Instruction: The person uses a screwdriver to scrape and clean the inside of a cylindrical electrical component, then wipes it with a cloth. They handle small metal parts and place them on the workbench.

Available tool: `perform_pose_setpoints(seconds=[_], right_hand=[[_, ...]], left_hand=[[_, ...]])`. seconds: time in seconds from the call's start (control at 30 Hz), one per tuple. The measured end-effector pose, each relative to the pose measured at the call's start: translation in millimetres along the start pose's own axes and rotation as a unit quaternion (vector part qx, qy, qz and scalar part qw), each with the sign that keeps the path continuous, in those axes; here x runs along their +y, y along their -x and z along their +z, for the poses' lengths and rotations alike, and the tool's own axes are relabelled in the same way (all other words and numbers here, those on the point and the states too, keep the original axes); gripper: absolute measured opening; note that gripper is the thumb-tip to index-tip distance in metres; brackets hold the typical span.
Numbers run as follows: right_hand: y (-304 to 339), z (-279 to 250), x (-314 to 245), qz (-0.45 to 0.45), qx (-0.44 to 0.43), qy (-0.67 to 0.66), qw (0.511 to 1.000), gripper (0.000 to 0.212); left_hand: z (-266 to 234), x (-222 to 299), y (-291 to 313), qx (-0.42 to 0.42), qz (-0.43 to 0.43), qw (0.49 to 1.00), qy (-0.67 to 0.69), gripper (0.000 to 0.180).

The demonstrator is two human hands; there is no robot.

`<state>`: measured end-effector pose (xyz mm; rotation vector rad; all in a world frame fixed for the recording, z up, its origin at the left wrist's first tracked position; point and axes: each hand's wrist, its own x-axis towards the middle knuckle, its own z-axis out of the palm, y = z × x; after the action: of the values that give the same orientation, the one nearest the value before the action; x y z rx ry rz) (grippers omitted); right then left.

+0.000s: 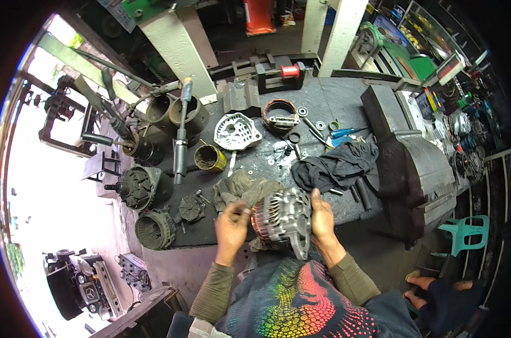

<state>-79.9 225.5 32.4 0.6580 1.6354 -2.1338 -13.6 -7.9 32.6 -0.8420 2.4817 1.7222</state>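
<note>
Alternator (282, 219) between both hands, up in front of the chest by the near edge of the bench (337, 93). Copper winding (256, 219) points left, pale metal housing (292, 209) right.

Right hand (324, 219) lies against the housing's right side, thumb up, grip spread wide to the part's width; other fingers mostly hidden, but it seems to bear the load. Left hand (231, 226) has fingers half curled at the winding end; blurred, can't tell if they pinch it or just touch.

Handling: probably heavy for its size, stiff, no give. Metal may be greasy, so slip risk. Winding looks like the delicate bit; avoid squeezing or scraping it. Best hold: housing rim, or the lug (301, 248) at its lower end, palm underneath.

Nearby: rag (233, 188) just beyond, dark cloth (345, 163) farther right, loose end cover (237, 132) farther back.
</note>
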Motion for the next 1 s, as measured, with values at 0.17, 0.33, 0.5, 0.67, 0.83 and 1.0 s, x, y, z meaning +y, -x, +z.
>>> perform_pose_setpoints(seconds=[0.17, 0.33, 0.5, 0.67, 0.83, 1.0], right_hand=[[-15, 36, -14, -0.169, -0.093, 0.211, 0.958, 0.063], [-14, 68, -7, -0.249, -0.101, 0.461, 0.846, 0.043], [-19, 78, 10, -0.365, -0.118, 0.469, 0.796, 0.037], [-36, 40, -25, -0.288, -0.344, 0.517, 0.729, 0.08], [-111, 35, -63, -0.35, -0.081, 0.593, 0.72, 0.039], [-171, 46, -43, -0.395, -0.017, 0.72, 0.57, 0.03]], left_hand=[[-18, -26, -19, -0.051, 0.158, 0.911, -0.379, 0.027], [-40, -33, -5, -0.121, 0.005, 0.943, -0.31, 0.025], [-35, -14, 7, -0.137, 0.083, 0.985, -0.07, 0.099], [-17, -1, 13, -0.174, 0.132, 0.974, -0.065, 0.138], [-21, -4, 6, -0.184, 0.123, 0.971, -0.086, 0.142], [-22, -6, 14, -0.173, 0.111, 0.976, -0.071, 0.142]])
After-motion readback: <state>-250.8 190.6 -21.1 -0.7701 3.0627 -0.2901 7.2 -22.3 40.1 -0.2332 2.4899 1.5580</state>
